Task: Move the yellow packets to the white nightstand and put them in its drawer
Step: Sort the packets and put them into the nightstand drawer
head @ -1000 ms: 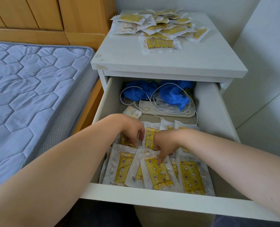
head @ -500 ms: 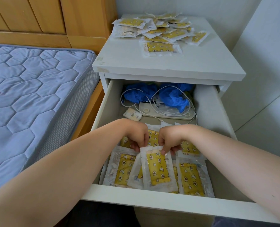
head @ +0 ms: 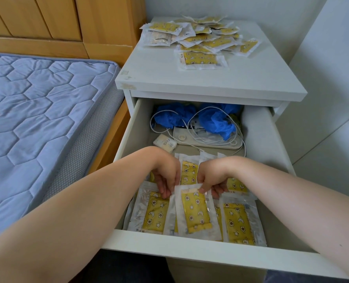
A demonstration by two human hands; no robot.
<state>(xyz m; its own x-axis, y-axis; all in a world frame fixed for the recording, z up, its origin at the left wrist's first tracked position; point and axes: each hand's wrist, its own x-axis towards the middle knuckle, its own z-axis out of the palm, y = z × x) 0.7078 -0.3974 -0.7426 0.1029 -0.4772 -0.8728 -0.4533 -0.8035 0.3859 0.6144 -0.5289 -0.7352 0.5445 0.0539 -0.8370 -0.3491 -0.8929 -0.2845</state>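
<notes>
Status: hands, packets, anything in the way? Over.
Right hand pinches middle packet by top edge in open drawer; left hand at its corner, grip unclear. Pile on nightstand. Cable, blue wads at back, not blocking.

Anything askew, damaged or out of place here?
The white nightstand has chipped, brownish paint at its top's front-left corner. The yellow packets on top lie in a loose, overlapping heap. Nothing looks spilled.

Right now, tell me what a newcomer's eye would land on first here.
The left hand and right hand reach into the open drawer, the right pinching the top edge of a yellow packet at its front. A loose pile of packets sits far back on the nightstand; crumpled blue material fills the drawer's rear.
</notes>
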